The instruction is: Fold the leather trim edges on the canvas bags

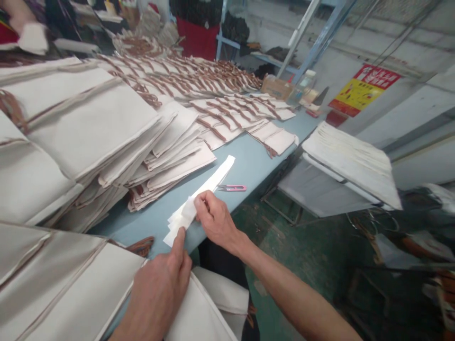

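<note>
White paper-like strips [213, 179] lie in a thin, uneven stack on the blue table. My right hand [217, 222] pinches a small, slightly see-through white piece [189, 207] between thumb and index finger, lifted at the near part of the stack. With its index finger stretched out, my left hand [161, 284] presses on the near end of the strips; its other fingers curl below and it grips nothing that shows. Pink-handled thread snips [232, 188] rest just right of the strips.
Piled cream fabric pieces [88, 123] with brown cords cover the left and back of the blue table [245, 161]. More fabric [31, 279] lies at the near left. A stand with stacked white pieces [351, 161] is at right. Another person's hand [21, 16] shows top left.
</note>
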The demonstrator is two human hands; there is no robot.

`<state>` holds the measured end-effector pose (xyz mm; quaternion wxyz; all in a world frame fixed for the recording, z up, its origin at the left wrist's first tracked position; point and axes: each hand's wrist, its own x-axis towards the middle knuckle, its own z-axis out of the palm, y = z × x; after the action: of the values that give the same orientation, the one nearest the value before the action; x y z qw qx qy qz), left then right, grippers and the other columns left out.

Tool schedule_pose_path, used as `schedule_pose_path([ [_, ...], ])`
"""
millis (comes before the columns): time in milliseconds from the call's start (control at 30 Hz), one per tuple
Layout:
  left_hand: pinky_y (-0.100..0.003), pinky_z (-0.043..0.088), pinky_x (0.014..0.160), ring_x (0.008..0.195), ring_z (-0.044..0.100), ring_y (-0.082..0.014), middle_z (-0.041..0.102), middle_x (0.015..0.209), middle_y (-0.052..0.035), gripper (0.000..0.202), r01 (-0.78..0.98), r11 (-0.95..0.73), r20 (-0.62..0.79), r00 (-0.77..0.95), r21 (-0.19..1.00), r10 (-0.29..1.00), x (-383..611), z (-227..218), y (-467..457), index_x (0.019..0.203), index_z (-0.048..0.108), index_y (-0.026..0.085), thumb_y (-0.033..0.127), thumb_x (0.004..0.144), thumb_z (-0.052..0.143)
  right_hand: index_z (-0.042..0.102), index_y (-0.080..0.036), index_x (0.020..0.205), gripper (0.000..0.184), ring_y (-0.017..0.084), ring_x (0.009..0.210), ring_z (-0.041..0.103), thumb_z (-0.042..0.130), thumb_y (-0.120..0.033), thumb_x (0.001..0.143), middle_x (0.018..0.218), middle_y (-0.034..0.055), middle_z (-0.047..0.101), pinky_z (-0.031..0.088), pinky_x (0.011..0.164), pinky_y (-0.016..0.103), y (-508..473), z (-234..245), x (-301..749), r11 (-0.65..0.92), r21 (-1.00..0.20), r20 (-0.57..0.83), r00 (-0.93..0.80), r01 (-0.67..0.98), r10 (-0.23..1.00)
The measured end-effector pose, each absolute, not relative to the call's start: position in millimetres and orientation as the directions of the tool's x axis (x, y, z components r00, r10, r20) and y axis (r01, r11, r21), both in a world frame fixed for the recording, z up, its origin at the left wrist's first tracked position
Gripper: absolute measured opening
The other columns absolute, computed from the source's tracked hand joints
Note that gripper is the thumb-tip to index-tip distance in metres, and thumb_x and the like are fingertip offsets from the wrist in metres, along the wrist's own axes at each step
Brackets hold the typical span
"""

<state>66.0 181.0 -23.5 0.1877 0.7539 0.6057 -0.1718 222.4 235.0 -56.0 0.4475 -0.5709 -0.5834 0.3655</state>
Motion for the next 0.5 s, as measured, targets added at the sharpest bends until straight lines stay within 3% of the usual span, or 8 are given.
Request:
schedule_pose_path([
  [133,-0.040,0.064,0.075,0.090,0.086,-0.0357,0.087,0.094,-0.0165,0.056,0.976,-0.212,-0.460,0.213,0.055,0.862,66,-26,179,0.169,0.042,0.014,0.022,0.113,0.041,0.055,-0.025,0.088,0.024,0.013,0.056,0.058,0.049,-0.038,0.107,0.064,-0.0058,0.062,0.047,0.058,0.023,286,-41,253,0.010,-0.963,0.047,0.129,0.268,0.990],
  [300,-0.042,0.065,0.074,0.088,0.086,-0.0365,0.086,0.090,-0.0167,0.056,0.974,-0.218,-0.443,0.221,0.058,0.869,66,-29,176,0.169,0.043,0.013,0.023,0.114,0.043,0.056,-0.022,0.080,0.030,0.008,0.050,0.055,0.058,-0.033,0.108,0.063,-0.0060,0.058,0.040,0.045,0.016,348,-19,289,-0.067,-0.980,-0.022,0.232,0.187,0.972],
  [400,-0.041,0.065,0.075,0.089,0.086,-0.0363,0.087,0.091,-0.0164,0.057,0.974,-0.224,-0.468,0.215,0.038,0.857,67,-29,175,0.170,0.039,0.013,0.024,0.115,0.042,0.055,-0.020,0.076,0.035,0.006,0.047,0.051,0.058,-0.030,0.110,0.064,-0.0060,0.056,0.038,0.042,0.016,373,-10,305,-0.119,-0.984,-0.073,0.319,0.129,0.945],
  [500,-0.043,0.065,0.076,0.091,0.086,-0.0369,0.087,0.094,-0.0152,0.058,0.974,-0.225,-0.487,0.210,0.029,0.848,67,-30,175,0.172,0.036,0.014,0.024,0.115,0.040,0.061,-0.016,0.084,0.031,0.005,0.047,0.050,0.062,-0.032,0.111,0.069,-0.0061,0.058,0.041,0.044,0.016,394,-7,320,-0.177,-0.982,-0.138,0.389,0.065,0.911],
])
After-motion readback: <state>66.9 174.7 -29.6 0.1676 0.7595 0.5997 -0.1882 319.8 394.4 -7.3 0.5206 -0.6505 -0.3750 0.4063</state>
